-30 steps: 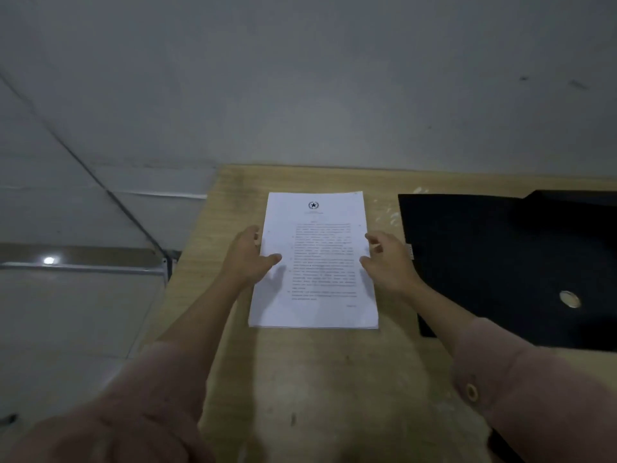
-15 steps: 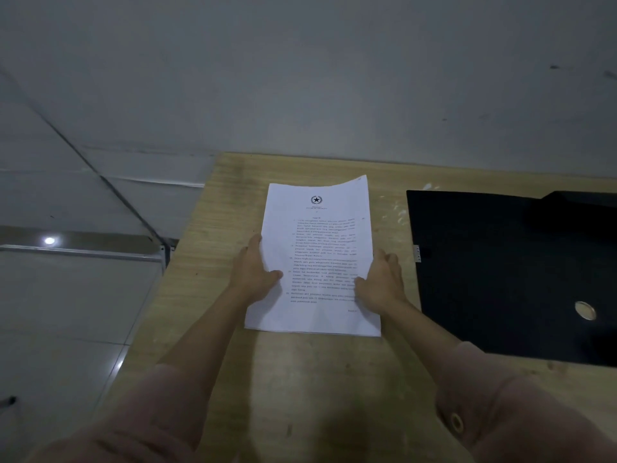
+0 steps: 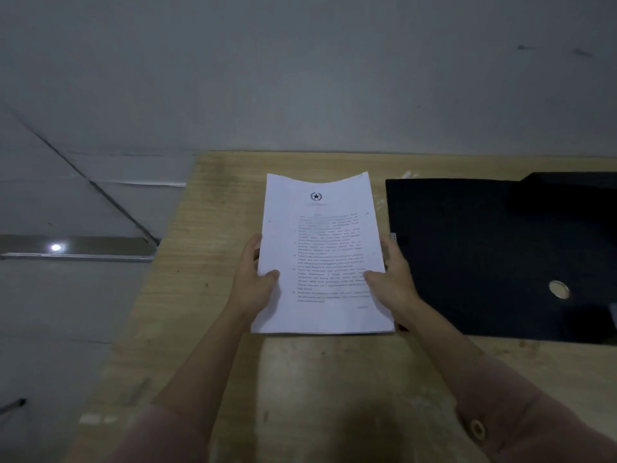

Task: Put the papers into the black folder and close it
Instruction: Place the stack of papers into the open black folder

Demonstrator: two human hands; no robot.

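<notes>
Black folder (image 3: 484, 255) lies on bench (image 3: 207, 329), right of us, near papers. Papers (image 3: 320, 255) between our hands, far edge sagging. Left hand (image 3: 255, 282) and right hand (image 3: 394, 282) each grip one side edge. Step: carrying stack. Next, we judge: move right, lay flat on folder.

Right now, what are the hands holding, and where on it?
The stack of papers, gripped by both hands: left hand on its left long edge, right hand on its right long edge, thumbs on top. The black folder lies untouched.
</notes>
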